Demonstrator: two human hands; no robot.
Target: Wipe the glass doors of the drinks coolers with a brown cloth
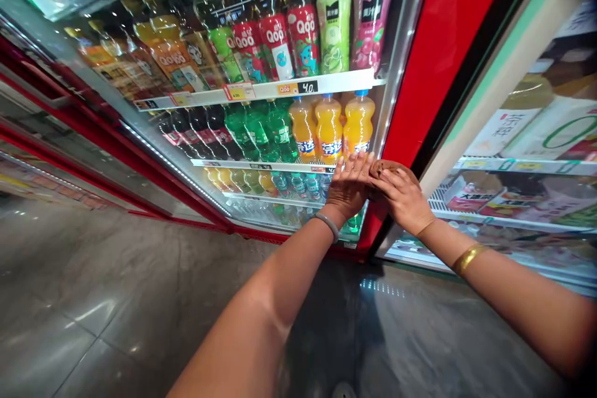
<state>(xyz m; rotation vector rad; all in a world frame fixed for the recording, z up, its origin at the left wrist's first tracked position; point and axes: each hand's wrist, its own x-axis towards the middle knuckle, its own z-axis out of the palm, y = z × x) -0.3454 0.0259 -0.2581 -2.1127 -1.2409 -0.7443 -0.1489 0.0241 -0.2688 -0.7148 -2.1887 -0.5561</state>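
Note:
My left hand (349,185) lies flat with its fingers stretched against the glass door of a drinks fridge, near the door's right edge. A grey bangle (329,226) circles that wrist. Close beside it, my right hand (405,199) has its fingers over a brown cloth (395,169), folded or bunched, pressed to the red door frame (413,84). The two hands nearly touch, and part of the cloth is hidden under the right fingers. A gold bracelet (469,259) is on my right wrist. Orange soda bottles (329,127) stand behind the glass just above my left hand.
Shelves inside hold red-labelled Qoo bottles (275,43), green bottles (256,127) and dark cola bottles (200,127). White price strips (261,92) line the shelf edges. A second fridge (522,165) with drinks stands at right. Grey shiny floor tiles (116,298) lie below.

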